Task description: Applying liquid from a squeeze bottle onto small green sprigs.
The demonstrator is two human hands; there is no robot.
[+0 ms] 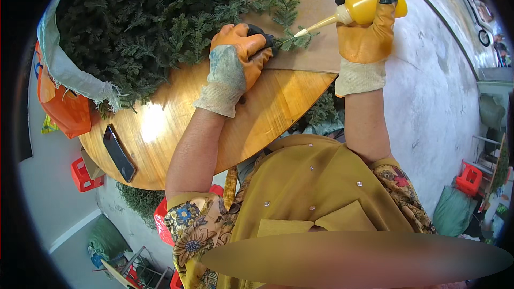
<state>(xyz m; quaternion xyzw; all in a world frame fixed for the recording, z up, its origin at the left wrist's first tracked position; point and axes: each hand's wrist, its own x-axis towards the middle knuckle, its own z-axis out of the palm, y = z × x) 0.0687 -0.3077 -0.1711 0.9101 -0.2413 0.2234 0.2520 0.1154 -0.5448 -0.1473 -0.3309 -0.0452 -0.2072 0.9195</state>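
Observation:
Both hands wear orange work gloves with dark fingertips and pale knit cuffs. My right hand [369, 27] is wrapped round a yellow squeeze bottle [367, 6], tipped so its long nozzle slopes down to the left. The nozzle's pale tip meets or nearly meets a small green fir sprig [296, 42]. With fingers closed, my left hand [242, 48] grips the stem end of that sprig at the edge of a flat cardboard sheet [316, 16]. Just beyond and left of this hand lies a big heap of fir branches [144, 27].
The heap sits in an opened white woven sack [59, 53] on a round wooden table [160, 155]. A black phone [119, 152] lies near the left edge, beside an orange bag [67, 109]. Red stools [468, 178] and green sacks [454, 210] stand on the floor.

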